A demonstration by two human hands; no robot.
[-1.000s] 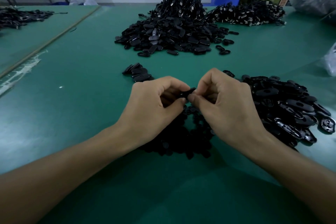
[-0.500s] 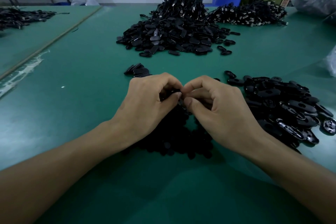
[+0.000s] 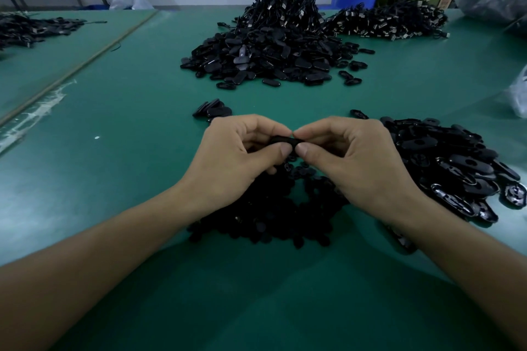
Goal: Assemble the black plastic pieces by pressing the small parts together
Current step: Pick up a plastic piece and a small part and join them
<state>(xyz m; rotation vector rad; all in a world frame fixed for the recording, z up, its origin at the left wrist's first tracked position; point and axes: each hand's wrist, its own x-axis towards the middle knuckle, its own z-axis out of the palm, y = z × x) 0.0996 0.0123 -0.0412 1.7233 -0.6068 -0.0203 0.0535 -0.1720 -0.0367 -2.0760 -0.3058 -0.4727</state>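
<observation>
So the black plastic piece (image 3: pixel 285 140) is pinched right between both hands, held up over the green table (image 3: pixel 119 151), above a low heap of small black parts (image 3: pixel 268 214) sitting between the wrists. Its long axis runs left to right, so each end points straight into a hand. The left hand (image 3: pixel 239 159) has the left end, the right hand (image 3: pixel 353 162) has the right end, and both are equally close. Each is clamped on it with thumb below and forefinger on top, and the two thumbs nearly touch. Most of the piece is hidden by the fingertips, so I can't tell if the halves have already seated. My guess is the squeeze has to go thumb-to-forefinger, across that long axis.

Further out: a pile of oval shells (image 3: pixel 456 168) just beside the right hand, a few finished-looking ones (image 3: pixel 212 108) past the left, a big mound (image 3: pixel 268 54) well back. No readable labels or brands anywhere.
</observation>
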